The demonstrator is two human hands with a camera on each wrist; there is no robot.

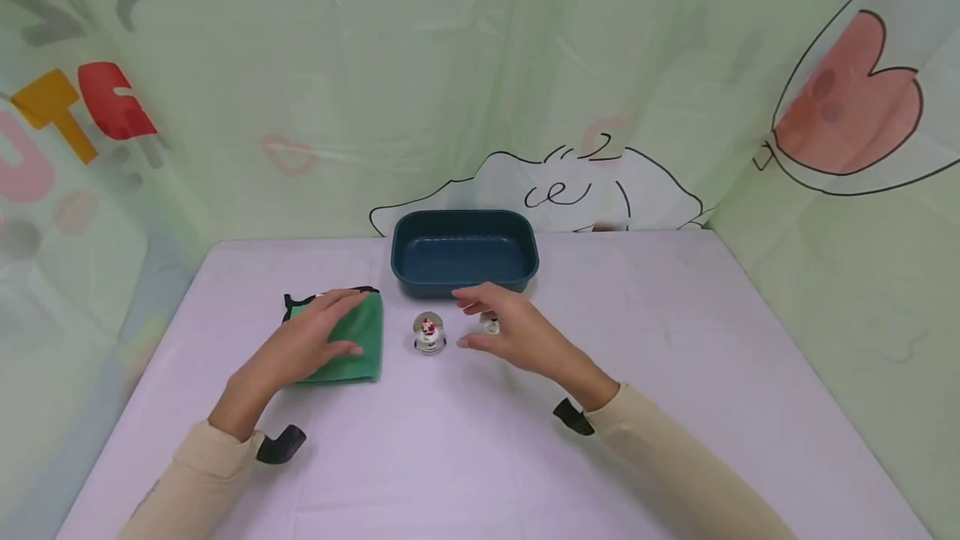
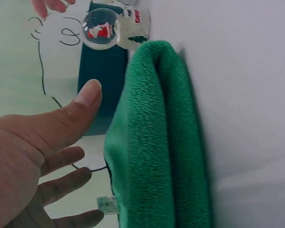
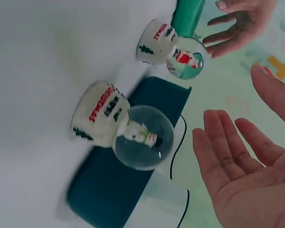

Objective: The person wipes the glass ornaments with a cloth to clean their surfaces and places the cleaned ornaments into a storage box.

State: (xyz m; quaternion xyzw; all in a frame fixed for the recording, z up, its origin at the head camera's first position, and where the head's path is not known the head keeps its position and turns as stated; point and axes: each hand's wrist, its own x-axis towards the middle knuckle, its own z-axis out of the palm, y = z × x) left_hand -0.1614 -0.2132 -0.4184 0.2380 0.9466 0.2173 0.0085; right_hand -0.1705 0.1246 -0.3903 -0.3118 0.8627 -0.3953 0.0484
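My left hand point(image 1: 311, 344) hovers over a folded green cloth point(image 1: 362, 348) with a dark edge, its fingers spread and nothing held. My right hand point(image 1: 517, 332) is held above a snow globe with a snowman inside point(image 3: 140, 135), fingers and thumb apart; in the head view the hand partly hides this globe. Between the two hands stands another snow globe with a red-and-white Santa figure point(image 1: 429, 333). Both globes sit upright on white bases with red lettering and green trees, as the right wrist view shows.
A dark blue rectangular bin point(image 1: 465, 286) stands behind the globes at the table's back edge. The table point(image 1: 637, 340) has a pale lilac cover. Printed curtains point(image 1: 300, 65) rise behind it and at both sides.
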